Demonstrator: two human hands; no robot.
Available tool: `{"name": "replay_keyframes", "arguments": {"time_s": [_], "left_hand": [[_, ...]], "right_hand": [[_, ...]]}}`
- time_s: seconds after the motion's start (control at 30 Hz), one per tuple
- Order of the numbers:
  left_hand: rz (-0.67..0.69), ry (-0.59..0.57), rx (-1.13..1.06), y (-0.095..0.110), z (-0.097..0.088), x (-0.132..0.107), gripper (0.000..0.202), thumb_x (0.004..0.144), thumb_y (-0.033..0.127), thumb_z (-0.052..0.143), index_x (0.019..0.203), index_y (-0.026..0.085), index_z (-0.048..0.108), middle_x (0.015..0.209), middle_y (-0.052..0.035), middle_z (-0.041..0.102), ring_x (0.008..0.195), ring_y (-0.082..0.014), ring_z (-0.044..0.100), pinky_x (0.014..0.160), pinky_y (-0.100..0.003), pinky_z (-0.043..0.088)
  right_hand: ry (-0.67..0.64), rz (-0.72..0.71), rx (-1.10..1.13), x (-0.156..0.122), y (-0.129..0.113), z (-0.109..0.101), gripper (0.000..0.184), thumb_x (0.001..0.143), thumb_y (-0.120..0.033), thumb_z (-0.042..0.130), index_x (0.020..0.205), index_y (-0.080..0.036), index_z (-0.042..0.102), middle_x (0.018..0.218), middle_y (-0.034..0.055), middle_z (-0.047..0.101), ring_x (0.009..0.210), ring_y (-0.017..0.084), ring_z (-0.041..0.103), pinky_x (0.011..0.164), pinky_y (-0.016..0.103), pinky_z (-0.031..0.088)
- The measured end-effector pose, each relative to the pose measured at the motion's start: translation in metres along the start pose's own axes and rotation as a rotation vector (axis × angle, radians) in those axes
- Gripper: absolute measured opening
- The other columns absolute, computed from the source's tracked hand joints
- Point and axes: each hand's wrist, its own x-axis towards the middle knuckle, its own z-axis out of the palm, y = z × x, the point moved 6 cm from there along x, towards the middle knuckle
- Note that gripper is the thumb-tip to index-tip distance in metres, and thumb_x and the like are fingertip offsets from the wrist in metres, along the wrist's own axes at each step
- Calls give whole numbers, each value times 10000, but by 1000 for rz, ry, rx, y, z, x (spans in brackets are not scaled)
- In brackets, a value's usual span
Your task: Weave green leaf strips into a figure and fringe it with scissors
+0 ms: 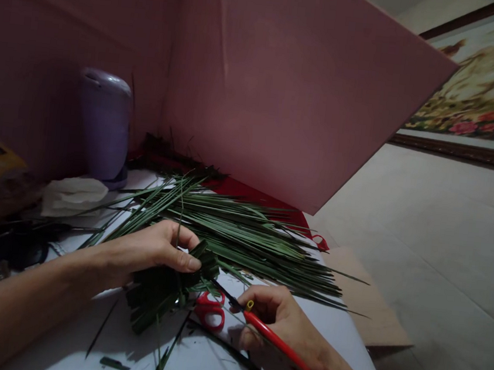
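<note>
My left hand (174, 248) pinches a folded, pleated piece of dark green leaf (156, 293) between thumb and fingers. My right hand (280, 324) is closed on a red-handled tool that looks like pliers (277, 342), with narrow dark jaws. Its tip reaches the right side of the folded leaf; whether the jaws grip the leaf is too small to tell. Just below that tip, red-handled scissors (209, 310) lie on the white table, their blades hidden under the leaf. Behind both hands spreads a pile of long green leaf strips (242, 231).
A purple canister (105, 126) stands at the back left beside a crumpled white tissue (73, 196). A black object (14, 243) lies at the left. Leaf scraps (114, 363) are scattered near the front. A pink panel (284, 83) leans behind the table (337, 336).
</note>
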Motion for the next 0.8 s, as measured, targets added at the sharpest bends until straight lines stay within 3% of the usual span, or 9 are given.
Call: {"name": "replay_keyframes", "arguments": {"time_s": [0.5, 0.8], "left_hand": [[9, -52, -9, -1, 0, 3, 145, 645, 253, 700, 664, 152, 597, 572, 0, 607, 417, -72, 462, 380, -185, 326], [13, -59, 17, -1, 0, 3, 161, 655, 273, 699, 665, 151, 595, 577, 7, 598, 404, -55, 428, 361, -173, 276]], "right_hand": [[6, 40, 5, 1, 4, -2, 336, 510, -290, 805, 732, -141, 602, 534, -65, 518, 471, 53, 421, 462, 173, 321], [-9, 68, 84, -1, -3, 4, 330, 476, -246, 816, 678, -120, 587, 527, -40, 551, 462, 55, 459, 481, 181, 344]]}}
